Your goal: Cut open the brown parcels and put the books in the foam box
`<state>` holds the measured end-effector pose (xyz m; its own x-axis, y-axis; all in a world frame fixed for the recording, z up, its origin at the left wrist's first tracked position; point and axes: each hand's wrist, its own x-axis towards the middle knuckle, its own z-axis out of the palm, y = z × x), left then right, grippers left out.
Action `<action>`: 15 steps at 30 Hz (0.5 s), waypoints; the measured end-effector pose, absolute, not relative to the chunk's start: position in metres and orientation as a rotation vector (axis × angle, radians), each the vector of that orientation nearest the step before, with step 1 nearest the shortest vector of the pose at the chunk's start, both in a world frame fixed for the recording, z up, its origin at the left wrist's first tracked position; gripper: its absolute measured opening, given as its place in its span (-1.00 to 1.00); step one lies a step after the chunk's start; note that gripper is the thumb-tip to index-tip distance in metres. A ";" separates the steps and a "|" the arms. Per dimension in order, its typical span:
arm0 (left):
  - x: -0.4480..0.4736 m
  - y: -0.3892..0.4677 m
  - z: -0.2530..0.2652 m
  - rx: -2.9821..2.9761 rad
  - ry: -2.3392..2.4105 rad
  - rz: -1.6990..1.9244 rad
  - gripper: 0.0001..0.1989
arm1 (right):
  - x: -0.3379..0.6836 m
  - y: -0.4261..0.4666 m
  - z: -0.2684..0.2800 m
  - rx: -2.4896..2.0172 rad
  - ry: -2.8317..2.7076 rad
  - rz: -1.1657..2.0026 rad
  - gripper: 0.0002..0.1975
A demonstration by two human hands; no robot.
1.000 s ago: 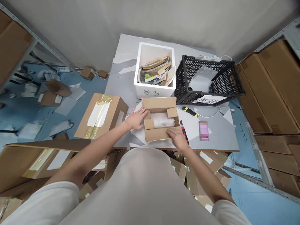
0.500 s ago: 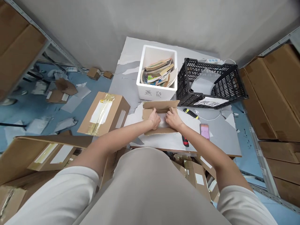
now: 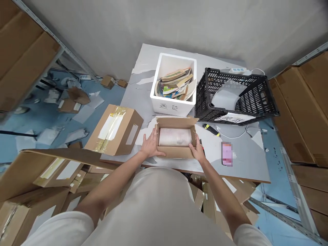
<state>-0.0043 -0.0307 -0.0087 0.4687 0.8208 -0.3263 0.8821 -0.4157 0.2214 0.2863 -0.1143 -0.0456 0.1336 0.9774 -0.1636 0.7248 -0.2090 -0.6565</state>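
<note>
A small cardboard box (image 3: 176, 152) stands on the table in front of me with its flaps up. Inside it lies a pale, pinkish-white wrapped bundle (image 3: 175, 137) that fills most of its length. My left hand (image 3: 150, 144) is spread against the box's left end, thumb stretched along the front. At the right end, my right hand (image 3: 196, 149) grips the wall, with the thumb at the rim and fingers outside. A red-and-black cutter (image 3: 203, 149) is mostly hidden behind that hand. Beyond the box lies a yellow-and-black cutter (image 3: 211, 130).
Behind the box stand a white foam bin (image 3: 172, 108) of booklets and a black plastic crate (image 3: 202, 111) holding paper. A taped carton (image 3: 125, 136) sits to the left, a phone (image 3: 227, 153) to the right. Cartons crowd the area below the table (image 3: 246, 167).
Both hands have come out of the box's opening and moved apart to its two ends. The wrapped bundle inside now shows. The view has shifted slightly.
</note>
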 end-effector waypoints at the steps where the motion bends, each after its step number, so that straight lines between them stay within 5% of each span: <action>1: -0.006 -0.030 -0.012 2.348 1.423 -0.178 0.42 | 0.283 -0.115 -0.043 -2.027 -1.632 0.799 -0.23; 4: -0.008 -0.026 -0.012 2.381 1.421 -0.038 0.44 | 0.277 -0.112 -0.014 -2.268 -1.682 0.585 -0.16; 7: -0.006 -0.024 -0.002 2.496 1.343 0.014 0.38 | 0.263 -0.098 0.027 -2.295 -1.895 0.308 -0.30; 10: -0.002 -0.024 0.005 2.579 1.195 -0.041 0.18 | 0.238 -0.069 0.044 -2.379 -2.106 0.686 -0.44; 15: 0.004 -0.023 -0.001 2.563 1.205 -0.113 0.06 | 0.204 -0.026 0.014 -2.757 -1.945 1.145 -0.30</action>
